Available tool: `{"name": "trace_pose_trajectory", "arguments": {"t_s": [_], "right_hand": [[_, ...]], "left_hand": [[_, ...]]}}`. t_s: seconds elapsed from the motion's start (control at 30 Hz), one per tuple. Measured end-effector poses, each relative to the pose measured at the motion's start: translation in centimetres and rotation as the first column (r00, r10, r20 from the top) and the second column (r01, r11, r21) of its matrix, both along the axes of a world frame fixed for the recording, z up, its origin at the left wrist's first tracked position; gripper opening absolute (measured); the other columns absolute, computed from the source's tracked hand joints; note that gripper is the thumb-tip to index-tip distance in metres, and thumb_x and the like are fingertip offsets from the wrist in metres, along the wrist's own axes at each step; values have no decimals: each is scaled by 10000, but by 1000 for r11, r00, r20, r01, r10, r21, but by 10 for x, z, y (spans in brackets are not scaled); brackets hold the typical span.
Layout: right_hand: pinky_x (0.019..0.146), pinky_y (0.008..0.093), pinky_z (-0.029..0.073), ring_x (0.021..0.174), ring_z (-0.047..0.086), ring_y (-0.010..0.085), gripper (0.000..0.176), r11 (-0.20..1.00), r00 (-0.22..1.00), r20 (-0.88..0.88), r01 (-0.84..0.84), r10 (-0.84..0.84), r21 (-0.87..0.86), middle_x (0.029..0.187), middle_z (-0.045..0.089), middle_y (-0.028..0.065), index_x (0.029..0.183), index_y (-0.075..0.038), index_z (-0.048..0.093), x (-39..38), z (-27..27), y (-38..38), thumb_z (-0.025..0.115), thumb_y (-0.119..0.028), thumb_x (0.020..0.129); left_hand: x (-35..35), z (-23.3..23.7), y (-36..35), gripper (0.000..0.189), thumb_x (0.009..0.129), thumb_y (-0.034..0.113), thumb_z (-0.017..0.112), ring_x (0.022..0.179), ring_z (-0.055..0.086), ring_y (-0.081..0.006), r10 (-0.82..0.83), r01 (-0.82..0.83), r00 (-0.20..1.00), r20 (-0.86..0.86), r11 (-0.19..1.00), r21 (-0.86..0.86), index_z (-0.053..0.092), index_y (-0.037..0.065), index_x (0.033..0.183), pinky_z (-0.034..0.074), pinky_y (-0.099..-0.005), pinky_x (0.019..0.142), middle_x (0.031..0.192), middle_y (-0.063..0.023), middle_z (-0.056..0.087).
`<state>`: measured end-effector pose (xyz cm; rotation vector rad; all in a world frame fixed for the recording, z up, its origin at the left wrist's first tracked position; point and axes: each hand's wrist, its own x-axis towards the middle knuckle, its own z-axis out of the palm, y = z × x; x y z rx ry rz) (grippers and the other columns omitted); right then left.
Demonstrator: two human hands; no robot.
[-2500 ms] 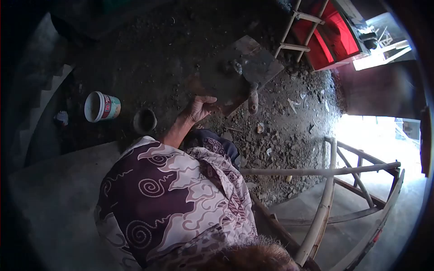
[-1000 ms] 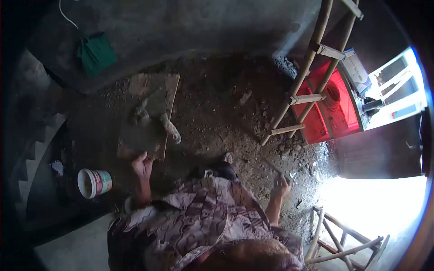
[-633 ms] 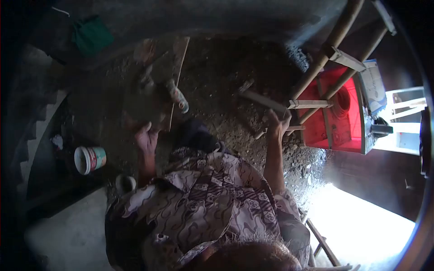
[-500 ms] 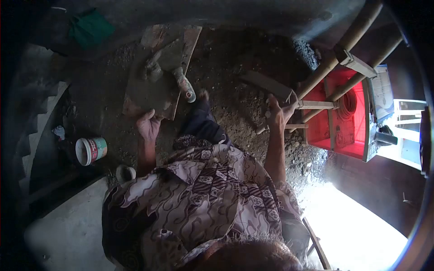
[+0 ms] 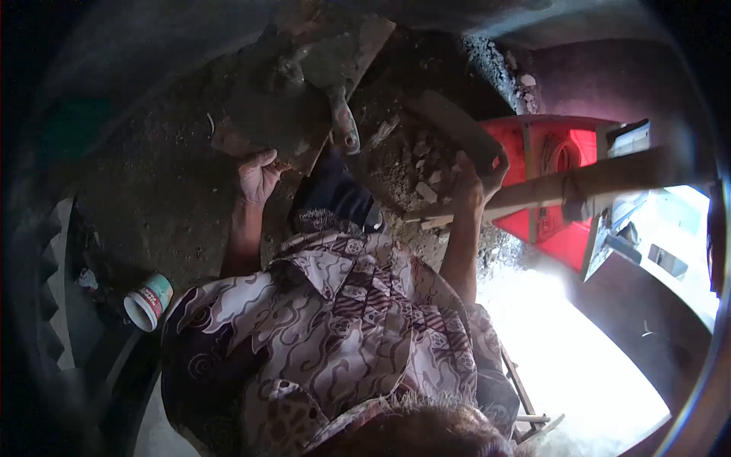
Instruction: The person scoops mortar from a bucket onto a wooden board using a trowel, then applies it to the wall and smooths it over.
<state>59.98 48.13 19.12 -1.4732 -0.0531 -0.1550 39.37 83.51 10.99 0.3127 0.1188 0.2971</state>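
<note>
My left hand [image 5: 259,179] is closed at the near edge of a dirty board [image 5: 311,156], thumb and fingers together; what they pinch is too dark to make out. Grey wet material and a trowel [image 5: 344,126] with a stained handle lie on that board. On the right, my right hand [image 5: 470,183] is closed round the near end of a long, flat dark piece [image 5: 451,122], which slants up and to the left above the ground.
Wooden poles [image 5: 548,189] cross in front of a red box-like object [image 5: 514,145] at the right. A white and green tub [image 5: 149,302] stands at the lower left. Rubble [image 5: 426,164] lies on the ground between the hands. Bright light falls at the lower right.
The whole view has turned, so the board sits higher and the poles look nearly level. My right hand still holds the flat piece. My left hand stays near the board's edge.
</note>
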Motion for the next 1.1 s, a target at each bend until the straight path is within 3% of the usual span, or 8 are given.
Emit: {"name": "trace_pose_trajectory", "arguments": {"t_s": [0.33, 0.53, 0.67, 0.73, 0.8, 0.9, 0.97, 1.1], "right_hand": [[792, 355, 512, 998, 560, 248, 713, 953, 870, -393, 251, -298, -168, 1165, 519, 156, 1307, -6, 333, 10, 22, -22, 749, -40, 729], [637, 358, 499, 716, 582, 186, 322, 942, 780, -529, 290, -334, -166, 845, 604, 79, 1031, 18, 587, 34, -19, -60, 727, -98, 765], [585, 334, 444, 612, 548, 153, 110, 872, 863, -336, 210, -378, -442, 704, 615, 46, 787, 11, 652, 66, -12, -72, 705, -86, 780], [548, 336, 431, 594, 533, 139, 114, 898, 801, -427, 298, -420, -324, 733, 630, 59, 786, 4, 640, 84, -5, -73, 696, -95, 797], [620, 338, 466, 680, 565, 156, 114, 925, 785, -489, 310, -380, -221, 799, 642, 59, 850, 3, 665, 106, -16, -83, 674, -105, 814], [717, 354, 509, 768, 596, 183, 135, 936, 762, -557, 339, -330, -90, 881, 648, 67, 927, 14, 667, 170, -62, -121, 642, -74, 828], [792, 399, 520, 836, 602, 209, 169, 924, 772, -525, 372, -357, -81, 945, 624, 89, 986, 50, 600, 208, -99, -149, 614, 10, 823], [830, 414, 503, 938, 598, 225, 196, 926, 688, -638, 362, -345, -111, 987, 617, 103, 1010, 26, 599, 229, -83, -170, 634, 4, 819]], "left_hand": [[4, 37, 0, 467, 811, -99, 547, 1021, 633, -259, -98, 96, 982, -160, 995, -16, 543, 73, 1245, 588, -458, 805, 1168, -103, 614], [1, 69, -15, 450, 803, -96, 564, 1016, 630, -250, -110, 103, 983, -146, 993, -61, 556, 62, 1225, 576, -426, 802, 1153, -104, 616], [29, 108, -39, 124, 876, 27, 561, 652, 668, -217, -26, -8, 857, -514, 998, -64, 674, -7, 839, 595, -355, 613, 711, -109, 648], [28, 106, -46, 264, 821, -60, 560, 871, 638, -251, -59, 37, 941, -333, 997, -72, 589, 5, 1075, 571, -401, 753, 989, -116, 617], [42, 83, -55, 534, 770, -138, 560, 1073, 601, -281, -26, 14, 953, -302, 999, -42, 506, 22, 1276, 546, -446, 875, 1231, -112, 570], [100, 79, -74, 566, 746, -160, 550, 1090, 595, -282, -48, 69, 886, -462, 997, 29, 508, 31, 1277, 543, -449, 891, 1226, -114, 575], [158, 99, -102, 203, 850, -25, 542, 781, 686, -303, 44, -73, 945, -325, 994, -78, 660, -20, 1016, 580, -476, 763, 935, -178, 690], [184, 144, -108, 296, 823, -56, 548, 832, 682, -315, -24, 1, 921, -388, 998, -59, 607, -8, 1109, 580, -494, 754, 993, -181, 676]]}}
